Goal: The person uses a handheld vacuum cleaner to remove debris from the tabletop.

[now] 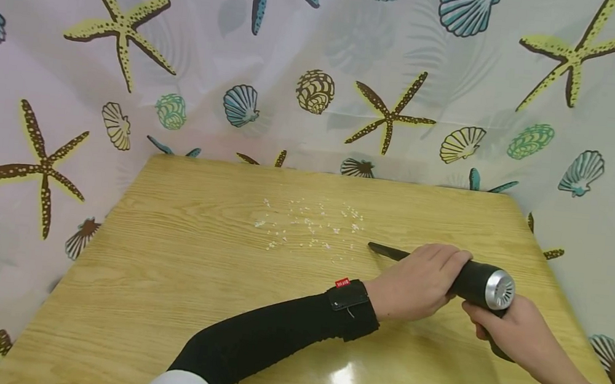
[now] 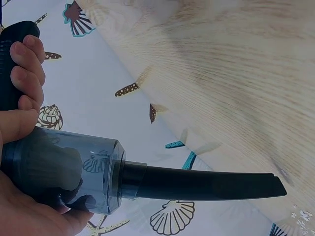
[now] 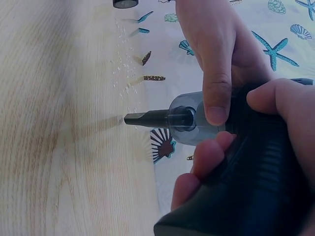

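A black handheld vacuum cleaner (image 1: 474, 281) with a silver end cap points leftward over the table. My right hand (image 1: 527, 334) grips its handle (image 3: 236, 172), fingers wrapped round it. My left hand (image 1: 421, 283) holds the front of the body from above, around the clear dust cup (image 2: 101, 162); the thumb lies across it in the right wrist view. A long, flat black nozzle (image 2: 206, 184) sticks out of the cup. Its tip is close over the tabletop, just right of many scattered small white bits (image 1: 310, 223).
The wooden table (image 1: 165, 283) carries the white bits toward its far middle. A white cloth (image 1: 276, 59) printed with starfish and shells stands behind the far edge and along both sides. Light glares off the table's near part.
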### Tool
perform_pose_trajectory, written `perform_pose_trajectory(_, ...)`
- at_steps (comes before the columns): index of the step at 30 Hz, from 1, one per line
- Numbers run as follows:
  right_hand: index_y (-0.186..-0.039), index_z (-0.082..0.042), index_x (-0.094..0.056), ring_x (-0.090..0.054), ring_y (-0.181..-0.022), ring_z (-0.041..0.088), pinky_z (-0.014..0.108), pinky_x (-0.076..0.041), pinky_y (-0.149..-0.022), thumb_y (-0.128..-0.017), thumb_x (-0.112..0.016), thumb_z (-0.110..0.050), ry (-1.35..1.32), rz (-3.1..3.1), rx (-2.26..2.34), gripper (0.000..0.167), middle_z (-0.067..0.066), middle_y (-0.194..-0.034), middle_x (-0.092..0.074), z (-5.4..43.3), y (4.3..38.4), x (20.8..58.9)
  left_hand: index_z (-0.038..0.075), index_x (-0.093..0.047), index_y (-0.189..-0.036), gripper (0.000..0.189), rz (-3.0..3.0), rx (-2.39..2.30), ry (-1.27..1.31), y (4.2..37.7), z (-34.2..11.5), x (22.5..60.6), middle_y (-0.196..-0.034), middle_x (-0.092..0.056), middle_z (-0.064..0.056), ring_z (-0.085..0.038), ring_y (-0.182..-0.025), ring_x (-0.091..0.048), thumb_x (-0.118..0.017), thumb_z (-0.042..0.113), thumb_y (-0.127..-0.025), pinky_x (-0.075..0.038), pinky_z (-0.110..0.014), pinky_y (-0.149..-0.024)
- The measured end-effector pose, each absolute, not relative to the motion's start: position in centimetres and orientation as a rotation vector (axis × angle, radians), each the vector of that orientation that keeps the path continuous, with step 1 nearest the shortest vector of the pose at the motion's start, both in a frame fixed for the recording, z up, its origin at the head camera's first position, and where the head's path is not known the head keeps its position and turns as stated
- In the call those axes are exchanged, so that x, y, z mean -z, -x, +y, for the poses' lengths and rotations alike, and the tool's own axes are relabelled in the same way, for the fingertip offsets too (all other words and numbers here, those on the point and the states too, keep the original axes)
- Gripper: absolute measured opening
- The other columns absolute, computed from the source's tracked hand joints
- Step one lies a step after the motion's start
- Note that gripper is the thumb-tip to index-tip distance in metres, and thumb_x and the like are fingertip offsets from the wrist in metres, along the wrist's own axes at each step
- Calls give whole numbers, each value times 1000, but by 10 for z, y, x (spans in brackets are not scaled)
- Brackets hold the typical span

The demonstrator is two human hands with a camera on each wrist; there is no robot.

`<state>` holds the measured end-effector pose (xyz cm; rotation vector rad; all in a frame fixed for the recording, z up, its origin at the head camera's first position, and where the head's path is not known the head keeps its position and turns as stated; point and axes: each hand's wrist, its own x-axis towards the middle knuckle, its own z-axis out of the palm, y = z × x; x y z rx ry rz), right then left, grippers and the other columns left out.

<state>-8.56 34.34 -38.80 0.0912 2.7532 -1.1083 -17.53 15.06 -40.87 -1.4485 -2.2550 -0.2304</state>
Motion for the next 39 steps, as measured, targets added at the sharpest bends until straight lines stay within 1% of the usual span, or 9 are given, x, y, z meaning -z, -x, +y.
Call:
perform_pose_trajectory(5,-134,5,-47,-58,-60,18,29,-44,-56,-100,-62,-29,-70,2741,1120,51,8,-70,-60,344,87,391,2,-42,-144,54,-2274,245,1445,176,151,410,-136,-54,-4,-16,-127,-52,-55,30,-101,-37,-27,-114)
perform_pose_trajectory(11,-136,5,-44,-59,-61,21,29,-44,-57,-100,-62,-28,-56,2724,1130,52,8,-70,-59,342,86,389,2,-42,-143,52,-2282,265,1439,175,151,412,-133,-55,-4,-16,-125,-53,-55,29,-100,-38,-27,-113)
perform_pose_trajectory(19,-135,6,-45,-58,-62,17,29,-45,-58,-100,-62,-26,-72,2716,1137,50,8,-72,-60,342,88,392,3,-42,-143,51,-2297,268,1431,175,151,412,-132,-55,-3,-15,-124,-53,-53,28,-101,-38,-27,-113)
perform_pose_trajectory(32,-136,5,-42,-59,-62,20,30,-45,-61,-101,-61,-25,-43,2679,1183,50,8,-74,-59,341,89,393,4,-42,-142,49,-2329,231,1391,170,147,411,-132,-55,-3,-14,-125,-53,-51,29,-101,-39,-27,-112)
perform_pose_trajectory(36,-133,5,-45,-59,-62,20,30,-46,-61,-100,-62,-24,-31,2673,1202,47,8,-74,-59,341,88,393,5,-44,-140,47,-2323,228,1365,167,146,410,-129,-56,-2,-14,-121,-55,-51,30,-100,-42,-27,-109)
perform_pose_trajectory(39,-125,4,-50,-59,-61,21,30,-46,-61,-100,-62,-23,-10,2669,1224,39,7,-73,-59,340,88,392,5,-45,-139,47,-2317,216,1340,165,144,410,-127,-57,-2,-14,-119,-56,-51,30,-100,-44,-27,-106)
